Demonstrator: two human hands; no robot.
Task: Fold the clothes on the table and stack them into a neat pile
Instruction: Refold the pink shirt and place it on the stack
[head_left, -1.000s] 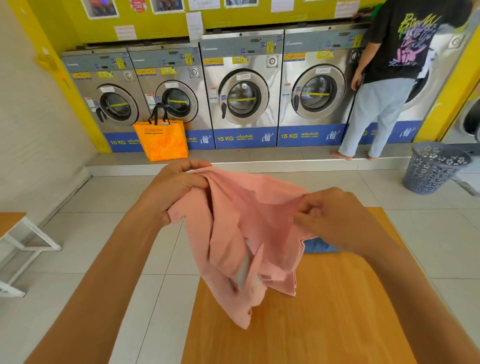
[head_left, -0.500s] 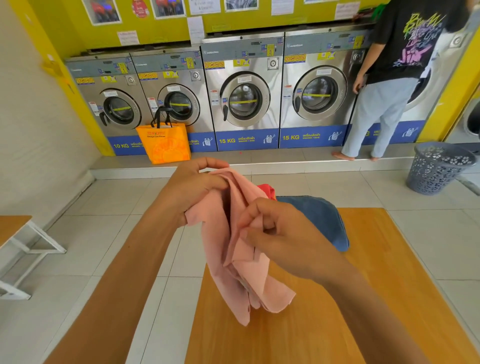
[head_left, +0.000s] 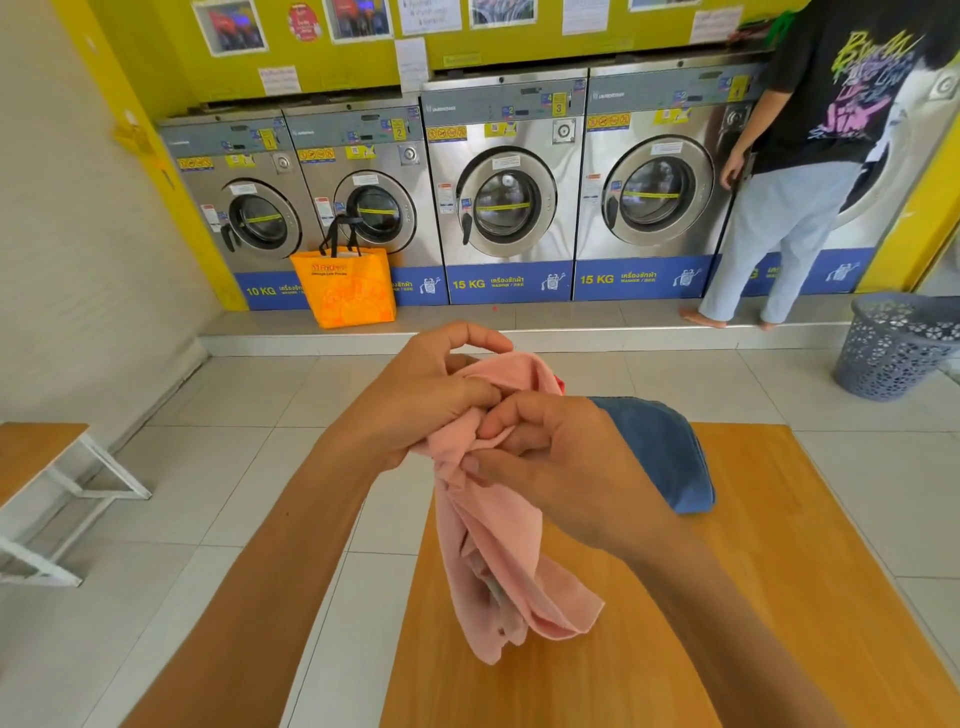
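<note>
The fingers (head_left: 485, 397) of the left hand (head_left: 431, 395) pinch the bunched top of a pink garment (head_left: 493, 545), and the right hand (head_left: 550, 467) closes on the same fabric just beside them — the two hands touch. The garment hangs in loose folds above the near part of the wooden counter (head_left: 779, 597). Behind the right hand a folded blue garment (head_left: 660, 447) lies at the counter's far edge, a sliver of red cloth (head_left: 560, 384) showing beside it. Farther off — an orange bag (head_left: 345, 291) before the washing machines (head_left: 506, 192).
</note>
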